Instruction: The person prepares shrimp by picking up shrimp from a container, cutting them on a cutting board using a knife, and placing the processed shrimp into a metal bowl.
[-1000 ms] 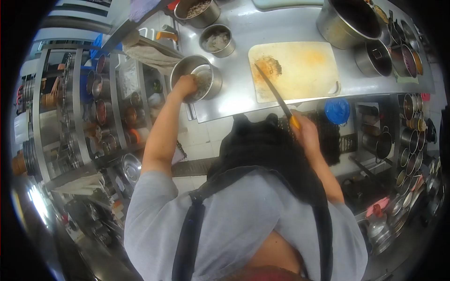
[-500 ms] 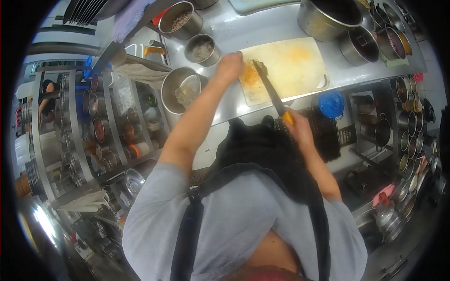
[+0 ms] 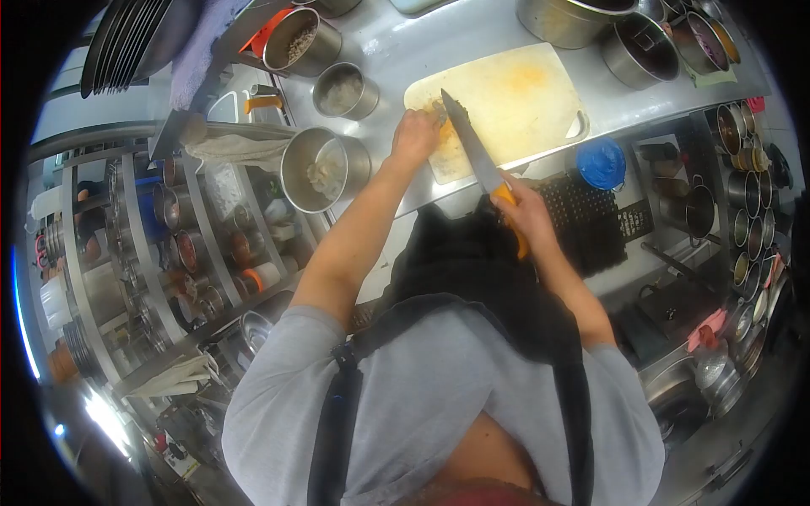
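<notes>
With my right hand I am grasping the knife firmly by its orange handle, the fingers wrapping around it. The blade is slanting away from me across the left part of the cutting board, its tip pointing toward the far side; from here I am not able to tell whether the edge is touching the surface. My left hand is sitting at the board's left edge, just beside the blade, with its fingers curling toward some dark food scraps. I cannot tell whether it is pinching any of them, as the fingertips are hiding what is under them. An orange stain is showing on the board between that hand and the knife.

The board is lying on the metal counter, its near edge running close to the counter's front. To the left of it, a wide pot is holding pale food, and a smaller pot is standing just beyond, also with something pale inside. Farther back, a third pot is containing small, bean-like pieces. Beyond the board's right side, a large pot and a dark-bottomed pot are standing close together. A blue bucket is showing below the counter.
</notes>
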Available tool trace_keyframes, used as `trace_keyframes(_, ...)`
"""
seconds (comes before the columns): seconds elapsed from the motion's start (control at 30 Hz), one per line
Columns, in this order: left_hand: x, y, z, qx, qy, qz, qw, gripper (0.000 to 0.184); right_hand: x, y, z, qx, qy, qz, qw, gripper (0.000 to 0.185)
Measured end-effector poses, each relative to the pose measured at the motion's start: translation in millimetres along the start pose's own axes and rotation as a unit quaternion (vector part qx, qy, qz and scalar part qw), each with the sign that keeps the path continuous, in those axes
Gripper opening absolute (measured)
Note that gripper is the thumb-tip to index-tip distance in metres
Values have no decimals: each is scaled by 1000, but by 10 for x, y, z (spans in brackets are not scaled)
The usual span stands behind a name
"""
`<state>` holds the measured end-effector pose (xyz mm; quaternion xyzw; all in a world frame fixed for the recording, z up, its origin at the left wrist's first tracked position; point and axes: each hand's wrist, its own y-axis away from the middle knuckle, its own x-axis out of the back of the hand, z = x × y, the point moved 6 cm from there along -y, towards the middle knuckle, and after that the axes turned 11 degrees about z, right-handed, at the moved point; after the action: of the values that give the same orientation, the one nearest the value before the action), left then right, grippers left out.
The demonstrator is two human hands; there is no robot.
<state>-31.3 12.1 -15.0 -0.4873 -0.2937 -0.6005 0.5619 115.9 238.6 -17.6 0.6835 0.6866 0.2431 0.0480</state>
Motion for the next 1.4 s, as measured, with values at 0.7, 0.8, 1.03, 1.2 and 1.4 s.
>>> trace_keyframes(0.7, -85, 69, 63, 165, 41, 3, 985, 23, -219, 129, 191, -64, -104, -51, 991, 58)
trace_keyframes(0.8, -68, 50, 55, 171, 28, -9, 985, 24, -104, 172, 55, -38, -26, -29, 999, 57)
trace_keyframes(1.03, -32, -43, 19, 185, 12, -42, 982, 27, 207, 323, -170, 163, 75, 80, 980, 52)
trace_keyframes(1.2, -45, -158, 82, 210, 12, -23, 977, 45, 155, 332, -99, 163, 102, 68, 979, 53)
trace_keyframes(1.4, 90, -203, -83, 252, 61, -10, 966, 51, 223, 372, -176, 162, 129, 69, 976, 54)
